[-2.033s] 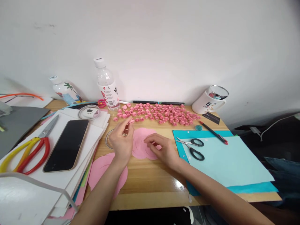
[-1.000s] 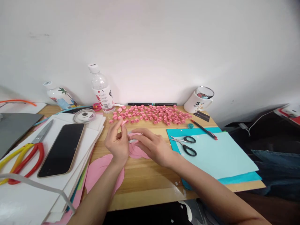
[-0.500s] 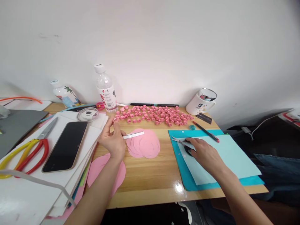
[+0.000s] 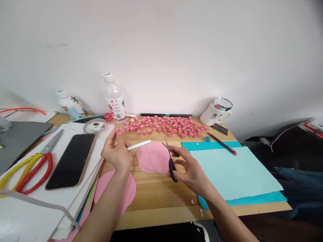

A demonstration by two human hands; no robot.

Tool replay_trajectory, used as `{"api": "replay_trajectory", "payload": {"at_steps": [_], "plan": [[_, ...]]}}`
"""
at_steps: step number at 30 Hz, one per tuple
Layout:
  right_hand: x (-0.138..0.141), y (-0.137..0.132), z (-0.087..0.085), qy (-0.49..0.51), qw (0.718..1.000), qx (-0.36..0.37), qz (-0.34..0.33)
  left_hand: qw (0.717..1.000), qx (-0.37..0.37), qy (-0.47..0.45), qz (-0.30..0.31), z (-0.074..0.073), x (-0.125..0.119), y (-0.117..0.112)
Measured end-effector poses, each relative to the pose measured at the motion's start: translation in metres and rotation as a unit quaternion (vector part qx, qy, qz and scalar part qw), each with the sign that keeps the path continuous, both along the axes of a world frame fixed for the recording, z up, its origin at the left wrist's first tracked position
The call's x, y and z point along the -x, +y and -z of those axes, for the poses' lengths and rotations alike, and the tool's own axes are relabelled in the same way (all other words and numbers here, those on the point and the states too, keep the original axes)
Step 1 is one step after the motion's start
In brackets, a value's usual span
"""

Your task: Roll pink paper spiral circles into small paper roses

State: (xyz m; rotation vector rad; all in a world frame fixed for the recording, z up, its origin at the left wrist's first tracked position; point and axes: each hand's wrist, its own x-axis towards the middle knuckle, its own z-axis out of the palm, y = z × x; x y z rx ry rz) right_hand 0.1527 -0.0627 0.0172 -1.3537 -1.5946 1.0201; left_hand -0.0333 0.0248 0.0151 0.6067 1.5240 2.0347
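My left hand (image 4: 117,151) is closed, with a white strip (image 4: 138,145) sticking out to the right and a rolled pink paper flower (image 4: 119,131) at its fingertips. My right hand (image 4: 189,169) grips small black-handled scissors (image 4: 172,164), their blades parted and pointing up and left. Below the blades lie overlapping pink paper circles (image 4: 152,158). More pink paper (image 4: 128,195) is partly covered by my left forearm. Behind both hands, many small rolled paper flowers (image 4: 174,126) spread across the wooden table (image 4: 156,198).
Blue paper sheets (image 4: 237,171) lie at right, near a pen (image 4: 222,143) and a mug (image 4: 216,111). A water bottle (image 4: 116,101) stands at the back. On the left, a phone (image 4: 72,161) and red-and-yellow scissors (image 4: 37,158) rest on white papers (image 4: 27,211).
My right hand has lifted the small scissors off the blue paper and brought them left over the pink circles. My left hand has shifted slightly left and down with the white strip.
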Motion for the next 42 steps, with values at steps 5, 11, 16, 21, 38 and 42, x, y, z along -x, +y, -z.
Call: {"api": "replay_trajectory", "payload": {"at_steps": [5, 11, 16, 21, 38, 42], "plan": [[0.032, 0.005, 0.0, 0.004, 1.0, 0.019, -0.005, 1.0, 0.012, 0.002, -0.006, -0.003, 0.002, 0.0], [0.043, 0.01, -0.005, 0.028, 1.0, 0.013, -0.005, 1.0, 0.012, 0.014, -0.007, -0.003, 0.003, -0.001], [0.046, 0.012, -0.01, 0.034, 0.999, -0.001, -0.001, 0.999, 0.013, 0.03, -0.005, -0.001, 0.001, -0.003], [0.044, 0.01, -0.008, 0.024, 1.0, -0.007, 0.004, 0.999, 0.007, 0.043, 0.001, 0.003, 0.0, -0.001], [-0.064, 0.02, 0.0, -0.36, 0.927, -0.065, 0.08, 0.966, 0.011, 0.256, -0.012, 0.01, 0.005, -0.003], [-0.091, 0.018, 0.01, -0.453, 0.891, -0.021, 0.011, 0.926, 0.028, 0.365, 0.091, 0.02, 0.003, -0.006]]}}
